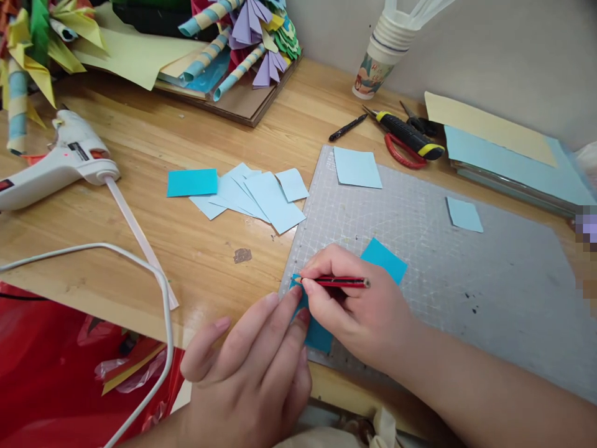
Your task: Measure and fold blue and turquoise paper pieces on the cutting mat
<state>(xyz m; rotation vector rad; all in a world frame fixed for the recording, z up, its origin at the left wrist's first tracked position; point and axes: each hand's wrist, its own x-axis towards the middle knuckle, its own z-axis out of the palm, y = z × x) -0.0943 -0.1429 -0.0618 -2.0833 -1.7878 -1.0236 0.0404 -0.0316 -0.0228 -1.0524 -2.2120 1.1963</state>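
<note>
A bright blue paper piece point(385, 259) lies on the grey cutting mat point(466, 280) near the mat's front left corner. My right hand point(359, 311) is closed around a red pencil point(336, 282), whose tip touches the paper's left end. My left hand point(252, 367) lies flat with its fingers stretched out, the fingertips pressing the paper's left edge beside the pencil tip. Both hands cover most of the paper.
Several pale blue paper squares point(254, 194) and a turquoise one point(192, 182) lie on the wooden table. A white glue gun point(56, 162) and its cord point(158, 292) are at left. Pliers point(410, 134), red scissors point(401, 155), a black pen point(347, 127), stacked cups point(382, 53) and card sheets point(508, 155) sit behind.
</note>
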